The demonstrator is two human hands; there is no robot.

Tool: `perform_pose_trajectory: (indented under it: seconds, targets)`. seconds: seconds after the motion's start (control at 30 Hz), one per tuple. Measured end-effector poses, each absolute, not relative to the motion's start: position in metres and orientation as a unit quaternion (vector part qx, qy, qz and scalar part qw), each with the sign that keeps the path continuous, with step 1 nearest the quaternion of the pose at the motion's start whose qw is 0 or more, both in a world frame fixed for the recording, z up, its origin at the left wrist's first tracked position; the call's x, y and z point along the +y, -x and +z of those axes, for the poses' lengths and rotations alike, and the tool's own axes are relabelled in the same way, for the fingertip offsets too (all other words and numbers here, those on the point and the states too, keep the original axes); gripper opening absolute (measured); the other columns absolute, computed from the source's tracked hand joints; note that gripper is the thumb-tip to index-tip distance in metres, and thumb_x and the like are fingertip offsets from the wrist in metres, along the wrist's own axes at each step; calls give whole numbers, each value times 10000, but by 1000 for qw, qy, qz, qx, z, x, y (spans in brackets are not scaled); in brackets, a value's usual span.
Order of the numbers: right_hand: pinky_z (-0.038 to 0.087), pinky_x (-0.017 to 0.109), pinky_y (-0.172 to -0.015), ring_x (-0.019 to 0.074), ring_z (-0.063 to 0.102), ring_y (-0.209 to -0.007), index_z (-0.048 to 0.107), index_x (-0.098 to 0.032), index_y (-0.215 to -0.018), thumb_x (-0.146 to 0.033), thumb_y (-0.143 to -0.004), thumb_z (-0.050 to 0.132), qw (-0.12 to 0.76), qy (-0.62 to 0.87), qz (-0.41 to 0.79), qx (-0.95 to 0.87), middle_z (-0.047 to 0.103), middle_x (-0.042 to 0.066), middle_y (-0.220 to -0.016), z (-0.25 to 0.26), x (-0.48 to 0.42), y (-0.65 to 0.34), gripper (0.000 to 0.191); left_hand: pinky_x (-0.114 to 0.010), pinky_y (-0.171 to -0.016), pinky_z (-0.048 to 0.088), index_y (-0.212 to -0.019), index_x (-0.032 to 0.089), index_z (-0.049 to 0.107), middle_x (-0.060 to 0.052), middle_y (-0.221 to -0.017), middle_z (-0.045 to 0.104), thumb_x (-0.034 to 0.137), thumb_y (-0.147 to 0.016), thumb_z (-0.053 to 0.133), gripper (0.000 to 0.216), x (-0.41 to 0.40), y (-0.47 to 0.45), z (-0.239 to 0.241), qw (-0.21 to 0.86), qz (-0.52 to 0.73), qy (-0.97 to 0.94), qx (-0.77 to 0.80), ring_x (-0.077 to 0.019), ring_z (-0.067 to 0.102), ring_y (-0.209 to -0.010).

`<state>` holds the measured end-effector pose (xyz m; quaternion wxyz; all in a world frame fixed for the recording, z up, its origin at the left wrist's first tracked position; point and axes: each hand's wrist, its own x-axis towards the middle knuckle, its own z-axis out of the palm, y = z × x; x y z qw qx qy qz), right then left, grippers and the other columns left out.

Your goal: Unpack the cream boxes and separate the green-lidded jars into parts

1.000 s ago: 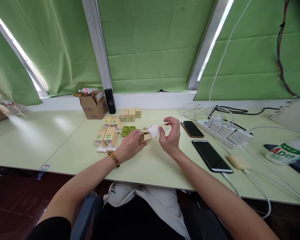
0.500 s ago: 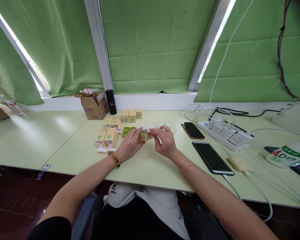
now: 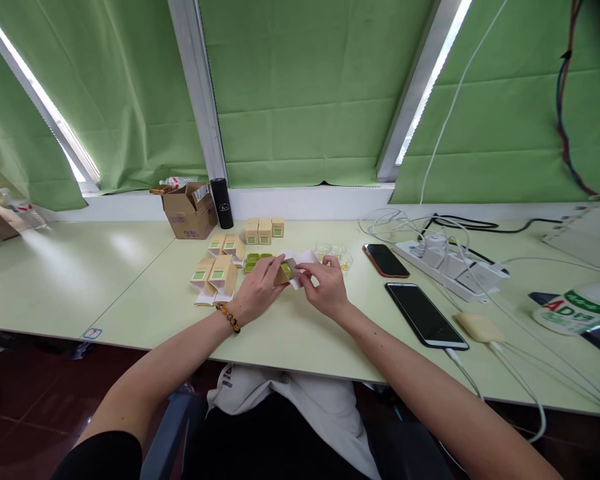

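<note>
Small tan cardboard box [image 3: 280, 276]: being held over desk [image 3: 290, 333] in curled left grip [image 3: 260, 287]; pinching pale card flap [image 3: 291, 263] in closed right grip [image 3: 325, 287], now reaching farther inward than before; apparently remaining unclosed.

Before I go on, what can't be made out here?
All in the head view:
- Held box: partly covered by the left hand.
- Whether the right hand pinches its flap: too small.
- Green cups: partly behind the left hand.
- Box labels: print too small.
- Carton: contents mostly hidden by its walls.
</note>
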<state>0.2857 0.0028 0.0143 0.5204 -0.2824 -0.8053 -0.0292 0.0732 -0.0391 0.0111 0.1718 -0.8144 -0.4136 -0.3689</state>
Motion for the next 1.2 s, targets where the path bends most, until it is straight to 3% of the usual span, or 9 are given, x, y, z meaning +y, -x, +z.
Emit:
perform_pose_trajectory:
  seconds: [0.13, 0.3, 0.6, 0.83, 0.93, 1.2]
  targets:
    - [332, 418, -887, 170, 632, -616, 716, -230, -915, -331, -957, 676, 491, 337, 29, -803, 750, -12, -694, 16, -5, -280, 116, -483, -998, 607, -1654, 168, 224, -214, -1337, 615, 284, -1035, 581, 724, -42, -75, 13, 211, -329, 827, -405, -333, 623, -1267]
    - [316, 407, -841, 179, 638, -712, 681, -221, -851, -286, -955, 655, 476, 374, 80, -792, 750, 6, -823, 17, -9, -274, 126, -458, -951, 614, -1652, 132, 216, -224, -1322, 626, 262, -1060, 523, 679, -44, -77, 14, 262, -289, 838, -382, -341, 631, -1265]
    - [500, 443, -878, 286, 685, -1093, 562, -257, -892, -379, -1005, 577, 562, 336, 176, -736, 738, 106, -1150, 18, -9, -274, 167, -434, -930, 608, -1634, 151, 278, -215, -1333, 620, 270, -1066, 508, 625, -45, -76, 17, 266, -283, 819, -422, -327, 624, -1268]
    - [580, 415, -811, 243, 713, -919, 541, -267, -947, -586, -983, 610, 599, 343, 308, -655, 765, 96, -1106, 13, 0, -276, 329, -419, -893, 618, -1638, 160, 268, -218, -1361, 605, 264, -1048, 536, 656, -44, -75, 17, 241, -290, 813, -444, -331, 595, -1296]
    - [584, 392, -761, 231, 700, -881, 542, -270, -964, -639, -957, 624, 625, 333, 339, -620, 760, 87, -1059, 16, 3, -278, 378, -466, -960, 605, -1642, 181, 265, -208, -1360, 600, 268, -1043, 543, 667, -40, -74, 16, 229, -319, 804, -446, -333, 594, -1295]
    - [584, 421, -850, 249, 709, -946, 550, -271, -947, -676, -904, 676, 651, 324, 347, -593, 754, 90, -1020, 32, 7, -293, 426, -552, -1119, 520, -1633, 213, 285, -196, -1426, 574, 263, -1018, 586, 687, -27, -56, 20, 199, -447, 742, -459, -329, 552, -1359]
